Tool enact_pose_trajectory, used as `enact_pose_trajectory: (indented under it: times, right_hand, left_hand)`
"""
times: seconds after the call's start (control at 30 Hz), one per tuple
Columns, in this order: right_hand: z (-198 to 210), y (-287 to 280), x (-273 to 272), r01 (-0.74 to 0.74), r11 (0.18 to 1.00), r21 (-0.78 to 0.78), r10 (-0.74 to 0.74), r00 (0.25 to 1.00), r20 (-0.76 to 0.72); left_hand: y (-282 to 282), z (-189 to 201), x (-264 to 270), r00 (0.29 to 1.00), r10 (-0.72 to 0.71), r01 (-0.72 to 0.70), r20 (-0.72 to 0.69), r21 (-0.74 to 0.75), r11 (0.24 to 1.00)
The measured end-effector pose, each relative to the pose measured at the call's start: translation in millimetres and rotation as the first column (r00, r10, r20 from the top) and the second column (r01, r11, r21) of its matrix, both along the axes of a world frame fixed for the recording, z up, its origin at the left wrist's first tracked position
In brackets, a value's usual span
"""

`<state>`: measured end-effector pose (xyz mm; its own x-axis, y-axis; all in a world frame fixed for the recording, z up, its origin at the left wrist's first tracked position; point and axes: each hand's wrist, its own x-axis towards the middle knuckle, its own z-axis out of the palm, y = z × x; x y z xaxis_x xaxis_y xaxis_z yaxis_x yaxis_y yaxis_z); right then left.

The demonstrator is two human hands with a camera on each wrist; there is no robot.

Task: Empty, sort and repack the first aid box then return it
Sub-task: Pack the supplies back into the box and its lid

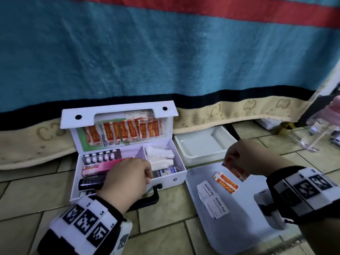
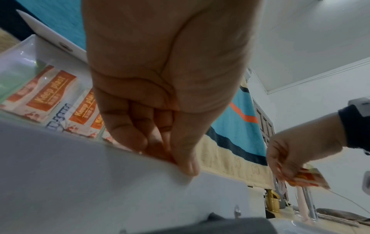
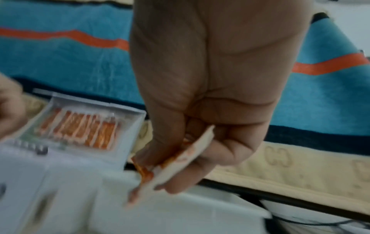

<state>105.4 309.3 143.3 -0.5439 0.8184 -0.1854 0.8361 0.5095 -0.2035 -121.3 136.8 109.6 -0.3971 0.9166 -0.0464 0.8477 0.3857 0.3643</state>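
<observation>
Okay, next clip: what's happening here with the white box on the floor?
A person is emptying an open first aid box on a tiled floor. The left hand grips the box's front wall, steadying it. The right hand pinches a few orange plaster packets above a white tray, where other plaster packets and alcohol pads already lie. Pills, Bacidin cartons, a dark bottle and bandage rolls remain in the box, and more plasters sit in its lid.
</observation>
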Motion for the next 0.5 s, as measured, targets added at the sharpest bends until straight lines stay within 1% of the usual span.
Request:
enact_pose_trajectory:
  times: [0.03,0.1,0.17,0.2,0.23,0.3,0.33,0.37,0.4,0.43,0.47,0.5]
  right_hand:
    - [5.9,-4.6,-10.3,-0.035,0.999,-0.031,0.033,0.996,-0.078]
    - [11.4,-11.2,-34.6,-0.118,0.99,-0.07,0.099,0.966,-0.238]
    - [12.2,-14.0,-61.0,-0.151,0.981,-0.122,0.091,0.913,-0.398]
    - [10.0,-14.8,-73.7,-0.186,0.972,-0.145,0.106,0.893,-0.437]
    - [7.1,-16.0,-86.2,-0.232,0.96,-0.155,0.146,0.893,-0.426]
    - [0.7,-20.4,-110.1,-0.337,0.93,-0.147,0.282,0.911,-0.303]
    - [-0.4,-23.0,-121.1,-0.381,0.915,-0.135,0.338,0.903,-0.264]
    - [-0.4,-23.2,-131.0,-0.403,0.908,-0.118,0.361,0.892,-0.272]
    - [0.6,-21.6,-139.7,-0.41,0.907,-0.1,0.361,0.877,-0.318]
    - [3.2,-19.1,-147.1,-0.402,0.912,-0.085,0.337,0.849,-0.406]
    - [7.0,-15.5,-153.6,-0.382,0.921,-0.078,0.288,0.801,-0.525]
    - [12.5,-12.0,-158.4,-0.359,0.93,-0.076,0.225,0.721,-0.655]
  left_hand:
    - [-1.0,1.7,-1.0,1.0,-0.01,0.01,0.003,0.009,1.0]
    - [-4.2,5.7,-5.8,1.0,-0.01,0.01,0.007,0.035,0.999]
    - [-8.1,9.6,-14.8,1.0,0.024,-0.024,0.0,0.07,0.997]
    - [-10.0,12.4,-20.7,0.999,0.052,-0.051,-0.008,0.085,0.995]
    - [-11.5,15.3,-27.1,0.997,0.08,-0.078,-0.018,0.106,0.991]
    - [-14.1,22.2,-40.2,0.993,0.112,-0.105,-0.035,0.157,0.982]
    - [-15.1,25.4,-46.7,0.993,0.109,-0.099,-0.046,0.183,0.978]
    - [-15.6,28.2,-52.6,0.994,0.097,-0.084,-0.059,0.202,0.976]
    - [-16.1,30.3,-57.9,0.993,0.084,-0.066,-0.077,0.219,0.974]
    - [-16.2,31.8,-62.3,0.992,0.075,-0.05,-0.102,0.232,0.971]
    - [-16.2,32.7,-66.2,0.988,0.078,-0.043,-0.137,0.243,0.969]
    - [-16.2,33.0,-69.9,0.98,0.092,-0.045,-0.174,0.254,0.966]
